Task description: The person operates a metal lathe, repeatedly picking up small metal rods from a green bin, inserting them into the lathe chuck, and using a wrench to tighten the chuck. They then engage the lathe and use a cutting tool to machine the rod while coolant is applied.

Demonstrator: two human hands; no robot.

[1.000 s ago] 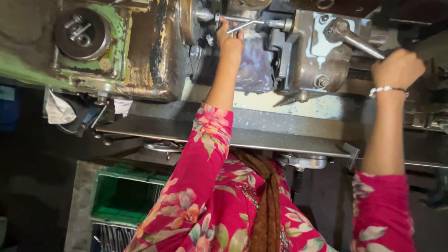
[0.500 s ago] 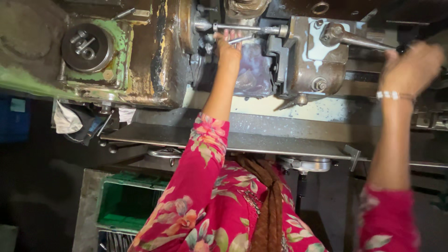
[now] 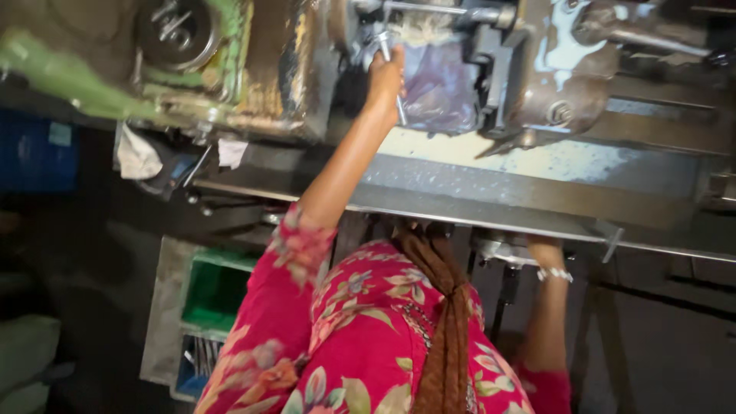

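Note:
My left hand (image 3: 386, 70) reaches up to the lathe's spindle area and is closed around a thin metal rod (image 3: 398, 107) that sticks out below the fingers. It sits next to the chuck (image 3: 360, 31) and a bluish wet guard (image 3: 441, 88). My right hand (image 3: 546, 251), with a beaded bracelet at the wrist, is low at the underside of the machine's tray edge (image 3: 537, 222). Its fingers are hidden behind that edge. Pink floral sleeves and a brown braid (image 3: 448, 322) fill the lower middle.
The tool post and carriage (image 3: 563, 92) with a long lever (image 3: 652, 38) stand at the upper right. A green headstock with a round dial (image 3: 176, 31) is at the upper left. A green crate (image 3: 215, 291) sits on the floor below, with rags (image 3: 136, 157) hanging nearby.
My right hand has left the lever at the upper right and dropped down to the tray's underside. My left hand has stayed at the spindle with the rod.

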